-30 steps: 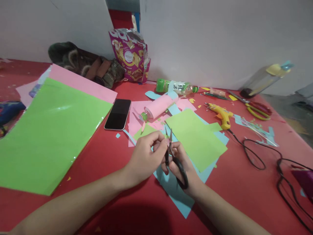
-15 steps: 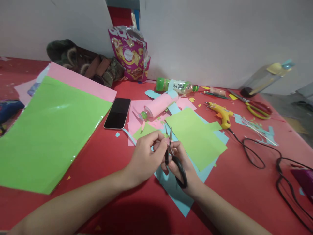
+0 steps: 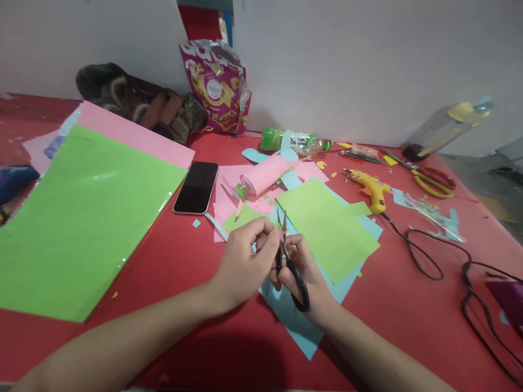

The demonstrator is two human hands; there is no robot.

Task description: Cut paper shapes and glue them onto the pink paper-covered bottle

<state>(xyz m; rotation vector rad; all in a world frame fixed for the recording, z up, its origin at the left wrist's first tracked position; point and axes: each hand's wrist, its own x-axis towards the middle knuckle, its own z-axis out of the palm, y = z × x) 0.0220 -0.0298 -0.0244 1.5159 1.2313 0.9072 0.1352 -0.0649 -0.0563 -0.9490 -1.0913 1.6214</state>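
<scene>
Black-handled scissors [image 3: 300, 286] are in my right hand [image 3: 312, 286], thumb and fingers around the handles. Their blades point away from me and stand slightly apart. My left hand [image 3: 247, 261] is closed in a pinch right beside the blades, on a small piece of pink paper [image 3: 281, 233] that my fingers mostly cover. Both hands are above a light blue sheet [image 3: 300, 332]. Just beyond them lie a light green sheet [image 3: 330, 228] and a bottle wrapped in pink paper [image 3: 267, 175], with paper scraps around it.
A phone [image 3: 196, 188] and a large pack of green paper [image 3: 93, 218] lie to the left. To the right are a yellow glue gun [image 3: 370, 188] with a looping black cord [image 3: 425, 234], and larger scissors [image 3: 433, 179]. A snack bag [image 3: 216, 90] and a green bottle [image 3: 296, 141] stand and lie at the back.
Both hands stay in almost the same place. The scissor blades look a little closer together; the handles have shifted very slightly left.
</scene>
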